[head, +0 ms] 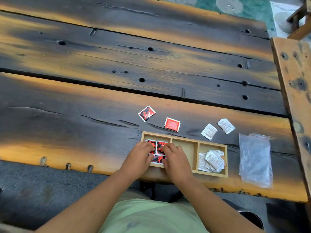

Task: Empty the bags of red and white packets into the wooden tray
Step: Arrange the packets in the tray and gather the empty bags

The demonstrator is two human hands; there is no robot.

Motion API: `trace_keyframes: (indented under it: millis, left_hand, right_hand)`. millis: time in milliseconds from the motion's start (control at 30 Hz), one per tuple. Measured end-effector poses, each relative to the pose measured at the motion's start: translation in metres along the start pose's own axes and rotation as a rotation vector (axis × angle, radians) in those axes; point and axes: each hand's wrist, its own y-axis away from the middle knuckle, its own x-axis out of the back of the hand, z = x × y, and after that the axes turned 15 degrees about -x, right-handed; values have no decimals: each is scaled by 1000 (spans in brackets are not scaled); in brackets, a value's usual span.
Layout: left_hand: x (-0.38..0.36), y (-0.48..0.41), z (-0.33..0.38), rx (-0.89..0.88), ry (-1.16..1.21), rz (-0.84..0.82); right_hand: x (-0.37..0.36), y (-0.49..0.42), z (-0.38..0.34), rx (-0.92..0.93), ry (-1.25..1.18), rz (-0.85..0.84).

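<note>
Left hand [139, 157], right hand [175, 158], fingers bent onto red packets [160, 146] in wooden tray [196, 157], grip unclear, print unreadable.

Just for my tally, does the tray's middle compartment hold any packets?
No, the middle compartment shows bare wood; red packets lie left, white packets right.

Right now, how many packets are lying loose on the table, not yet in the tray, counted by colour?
Loose, outside the wooden tray:
Red packets: 2
White packets: 2
Total: 4
</note>
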Motion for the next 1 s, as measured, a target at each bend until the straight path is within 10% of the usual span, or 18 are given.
trace_keyframes:
  millis: [567, 1000]
  left_hand:
    - [57, -96, -26, 354, 179, 161]
    - [29, -139, -77, 384, 72, 41]
  right_hand:
    - [48, -79, -18, -139, -314, 44]
    - [28, -137, 15, -277, -42, 14]
